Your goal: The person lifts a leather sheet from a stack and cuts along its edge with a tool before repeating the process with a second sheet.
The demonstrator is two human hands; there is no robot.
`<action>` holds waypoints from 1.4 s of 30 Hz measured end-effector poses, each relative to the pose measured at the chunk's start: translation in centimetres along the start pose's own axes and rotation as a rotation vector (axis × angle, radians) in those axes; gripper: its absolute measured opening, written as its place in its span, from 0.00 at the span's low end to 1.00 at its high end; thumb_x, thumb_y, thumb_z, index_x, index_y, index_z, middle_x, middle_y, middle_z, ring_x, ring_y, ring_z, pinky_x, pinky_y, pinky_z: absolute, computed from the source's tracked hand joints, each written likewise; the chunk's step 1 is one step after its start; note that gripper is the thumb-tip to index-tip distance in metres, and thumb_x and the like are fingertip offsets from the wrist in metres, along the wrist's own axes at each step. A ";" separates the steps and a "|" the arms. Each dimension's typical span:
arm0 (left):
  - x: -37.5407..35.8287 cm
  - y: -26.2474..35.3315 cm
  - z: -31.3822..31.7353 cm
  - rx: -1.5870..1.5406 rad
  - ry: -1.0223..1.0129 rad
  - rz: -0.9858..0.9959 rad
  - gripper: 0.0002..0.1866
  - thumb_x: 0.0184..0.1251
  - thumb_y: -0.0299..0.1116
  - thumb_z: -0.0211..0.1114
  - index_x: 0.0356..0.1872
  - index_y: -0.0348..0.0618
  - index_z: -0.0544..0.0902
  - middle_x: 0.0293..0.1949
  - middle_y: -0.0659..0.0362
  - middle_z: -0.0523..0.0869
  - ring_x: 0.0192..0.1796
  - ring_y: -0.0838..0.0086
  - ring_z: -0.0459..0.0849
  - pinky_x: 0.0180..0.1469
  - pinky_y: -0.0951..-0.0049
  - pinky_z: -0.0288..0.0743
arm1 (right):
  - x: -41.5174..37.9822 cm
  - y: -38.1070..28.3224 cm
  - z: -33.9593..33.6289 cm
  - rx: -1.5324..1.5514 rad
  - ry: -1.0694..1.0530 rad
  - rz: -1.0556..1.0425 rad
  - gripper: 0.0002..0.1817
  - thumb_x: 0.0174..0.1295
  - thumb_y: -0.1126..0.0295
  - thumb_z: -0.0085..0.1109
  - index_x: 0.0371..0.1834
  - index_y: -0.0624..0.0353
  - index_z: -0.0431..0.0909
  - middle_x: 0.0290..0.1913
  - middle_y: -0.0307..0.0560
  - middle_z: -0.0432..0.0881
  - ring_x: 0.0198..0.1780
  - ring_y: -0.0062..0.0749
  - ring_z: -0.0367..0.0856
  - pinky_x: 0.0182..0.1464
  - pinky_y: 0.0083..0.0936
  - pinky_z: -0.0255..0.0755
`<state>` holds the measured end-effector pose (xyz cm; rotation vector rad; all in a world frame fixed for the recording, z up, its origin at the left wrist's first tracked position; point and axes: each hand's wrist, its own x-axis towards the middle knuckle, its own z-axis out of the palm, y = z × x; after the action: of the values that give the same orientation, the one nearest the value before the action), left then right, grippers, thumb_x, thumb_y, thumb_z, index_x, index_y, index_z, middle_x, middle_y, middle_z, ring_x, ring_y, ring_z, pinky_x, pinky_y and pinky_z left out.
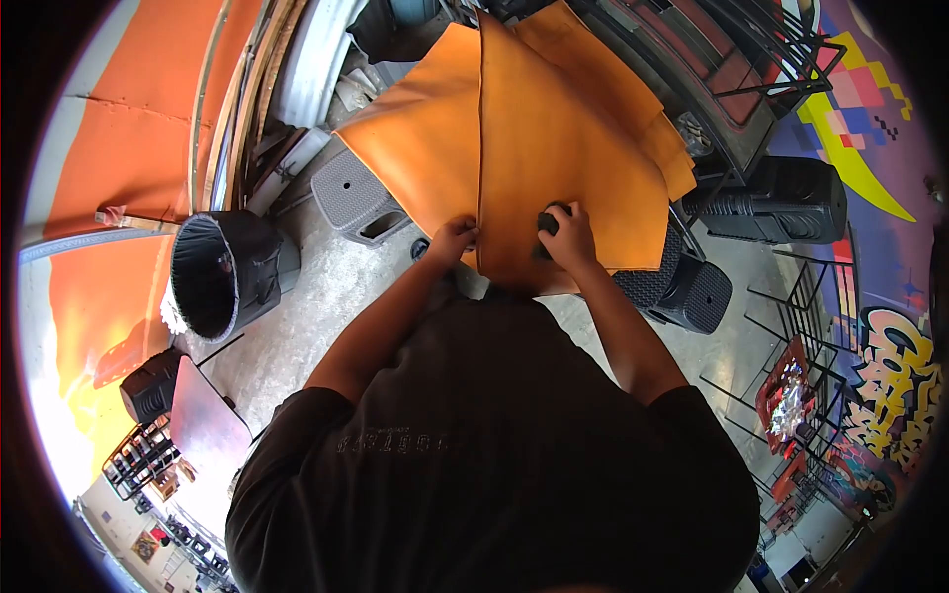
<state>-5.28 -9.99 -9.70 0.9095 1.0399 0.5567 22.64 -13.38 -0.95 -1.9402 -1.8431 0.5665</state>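
Large orange sheets (578, 138) that look like leather lie spread in front of me, overlapping, with a dark-edged seam running up the middle. At the near end of that seam, the fingers of my left hand (455, 240) are closed on the sheet's edge. To the right of the seam, my right hand (573, 240) grips a small dark pad (547, 225), perhaps a sponge or a brush, against the orange surface. Its underside is hidden. Beneath the sheets, most of the support is covered.
Grey plastic stools (348, 188) stand under the sheets' left side, with a black stool (697, 295) at the right. A black-lined bin (225, 282) is on the left. A black speaker (781, 201) and metal frames (806, 296) line the right side.
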 end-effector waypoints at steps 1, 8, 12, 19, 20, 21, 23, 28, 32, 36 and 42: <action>0.0 0.0 0.2 -0.012 0.012 -0.008 0.05 0.79 0.31 0.62 0.46 0.41 0.80 0.35 0.62 0.83 0.35 0.77 0.83 0.40 0.74 0.77 | 0.8 0.0 0.0 0.014 0.004 0.008 0.20 0.50 0.67 0.73 0.49 0.52 0.84 0.54 0.59 0.75 0.55 0.61 0.79 0.56 0.50 0.78; -0.4 0.0 0.7 -0.022 0.101 -0.029 0.05 0.78 0.30 0.62 0.46 0.41 0.80 0.34 0.63 0.83 0.36 0.77 0.83 0.41 0.75 0.76 | -0.1 -1.0 3.5 0.171 -0.015 -0.173 0.20 0.50 0.66 0.74 0.48 0.53 0.84 0.53 0.59 0.76 0.54 0.61 0.80 0.55 0.51 0.78; -0.4 -0.3 1.3 -0.064 0.147 -0.007 0.05 0.78 0.30 0.62 0.46 0.41 0.81 0.33 0.64 0.83 0.35 0.77 0.82 0.40 0.75 0.75 | -3.1 0.4 2.6 0.122 -0.123 -0.164 0.20 0.50 0.66 0.74 0.48 0.52 0.85 0.53 0.59 0.76 0.55 0.62 0.79 0.54 0.51 0.78; -0.1 -1.6 2.0 -0.033 0.235 0.075 0.07 0.78 0.31 0.62 0.48 0.40 0.83 0.33 0.66 0.83 0.34 0.79 0.80 0.40 0.76 0.74 | -2.9 10.2 -2.7 0.008 0.032 0.103 0.21 0.52 0.65 0.73 0.51 0.52 0.84 0.55 0.59 0.75 0.57 0.63 0.78 0.56 0.53 0.78; -0.1 -1.7 2.1 -0.026 0.256 0.091 0.07 0.78 0.31 0.62 0.48 0.40 0.83 0.34 0.66 0.83 0.35 0.80 0.80 0.40 0.76 0.74 | -2.6 10.9 -3.2 -0.048 0.049 0.166 0.21 0.53 0.65 0.73 0.52 0.52 0.83 0.57 0.59 0.75 0.57 0.63 0.78 0.57 0.52 0.77; -0.1 -1.7 2.2 -0.017 0.275 0.108 0.07 0.77 0.31 0.62 0.48 0.40 0.83 0.34 0.66 0.83 0.35 0.80 0.80 0.40 0.76 0.74 | -2.3 11.1 -3.1 -0.046 0.052 0.165 0.21 0.53 0.65 0.73 0.52 0.52 0.83 0.57 0.59 0.75 0.57 0.63 0.78 0.57 0.52 0.77; -0.4 -1.3 2.8 -0.028 0.285 0.112 0.07 0.77 0.31 0.62 0.49 0.40 0.83 0.34 0.66 0.83 0.36 0.80 0.80 0.40 0.76 0.74 | -1.8 10.5 -2.7 -0.099 0.091 0.139 0.21 0.53 0.66 0.73 0.52 0.52 0.83 0.56 0.59 0.76 0.56 0.62 0.79 0.56 0.52 0.78; -0.9 -0.8 3.7 -0.033 0.357 0.110 0.08 0.77 0.31 0.62 0.49 0.41 0.84 0.36 0.66 0.84 0.37 0.80 0.80 0.42 0.76 0.73 | -1.8 7.8 0.5 0.037 0.138 -0.027 0.21 0.52 0.66 0.73 0.51 0.51 0.84 0.54 0.59 0.77 0.53 0.61 0.80 0.54 0.52 0.79; -0.9 -0.8 3.3 0.032 0.369 0.096 0.08 0.78 0.31 0.61 0.48 0.41 0.84 0.38 0.65 0.85 0.39 0.80 0.80 0.43 0.76 0.74 | -3.3 7.8 0.0 0.088 -0.050 -0.041 0.23 0.52 0.63 0.74 0.53 0.50 0.84 0.57 0.59 0.75 0.57 0.62 0.78 0.56 0.54 0.78; -0.7 -1.2 3.4 0.050 0.383 0.096 0.08 0.78 0.32 0.61 0.48 0.41 0.84 0.38 0.65 0.85 0.39 0.79 0.80 0.43 0.75 0.74 | -3.9 11.8 -2.0 0.065 -0.037 0.027 0.23 0.52 0.63 0.74 0.53 0.51 0.84 0.57 0.59 0.75 0.58 0.62 0.78 0.56 0.54 0.78; -1.4 -0.2 4.5 0.027 0.405 0.121 0.07 0.78 0.32 0.61 0.48 0.41 0.84 0.37 0.66 0.84 0.38 0.80 0.79 0.42 0.76 0.72 | -2.2 14.2 -3.8 -0.037 0.104 0.183 0.21 0.53 0.65 0.72 0.51 0.51 0.84 0.56 0.58 0.75 0.57 0.60 0.79 0.56 0.51 0.78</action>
<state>-1.83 -12.82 -8.26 0.9078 1.3637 0.8534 36.47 -16.31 -5.50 -2.1351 -1.6349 0.4800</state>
